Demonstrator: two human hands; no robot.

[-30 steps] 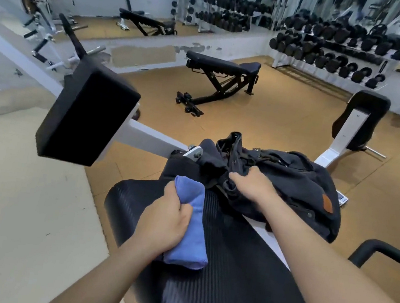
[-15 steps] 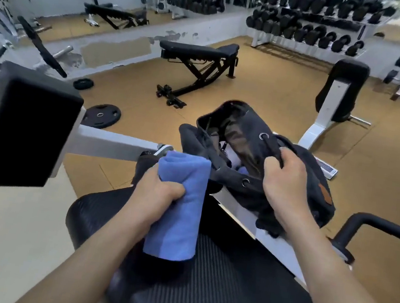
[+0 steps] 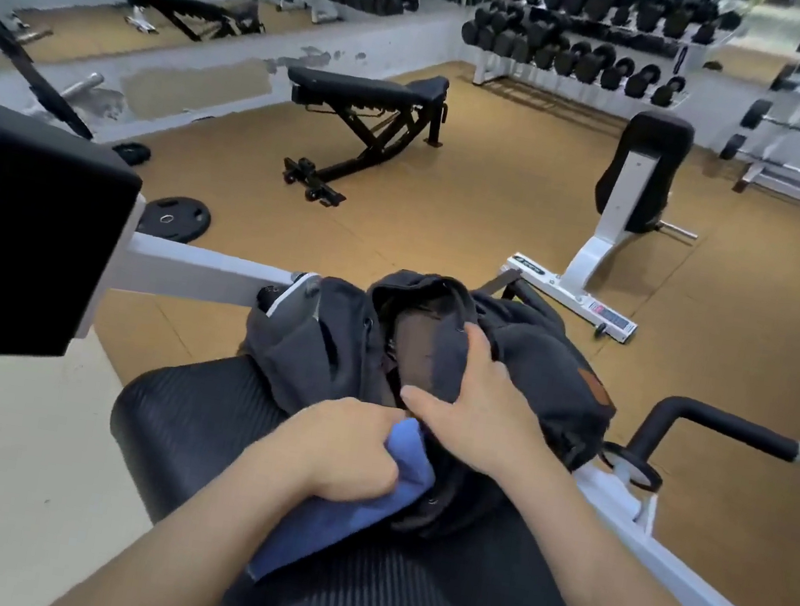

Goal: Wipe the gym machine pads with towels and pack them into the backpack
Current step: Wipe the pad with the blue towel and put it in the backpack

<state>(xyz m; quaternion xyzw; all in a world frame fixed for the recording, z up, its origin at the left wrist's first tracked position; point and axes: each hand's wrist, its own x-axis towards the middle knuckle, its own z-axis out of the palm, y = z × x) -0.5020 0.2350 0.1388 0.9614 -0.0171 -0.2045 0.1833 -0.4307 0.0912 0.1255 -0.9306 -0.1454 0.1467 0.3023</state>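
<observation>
A dark backpack (image 3: 530, 353) lies on the far end of the black ribbed machine pad (image 3: 193, 422), its mouth open toward me. My right hand (image 3: 470, 407) grips the near rim of the opening and holds it wide. My left hand (image 3: 340, 444) is closed around a rolled blue towel (image 3: 346, 512), whose front end is pressed against the backpack's mouth just under my right hand. The towel's tail lies along my left forearm on the pad.
A square black pad (image 3: 19, 230) on a white arm juts out at the left. A black handle (image 3: 721, 428) sticks out to the right of the backpack. Beyond stand a black bench (image 3: 366, 95), a white-framed seat (image 3: 634, 182), dumbbell racks (image 3: 582, 39) and a weight plate (image 3: 174, 217) on the floor.
My left hand has carried the towel down and right, from beside the backpack to its opening. My right hand has pulled the rim toward me and opened the mouth wider.
</observation>
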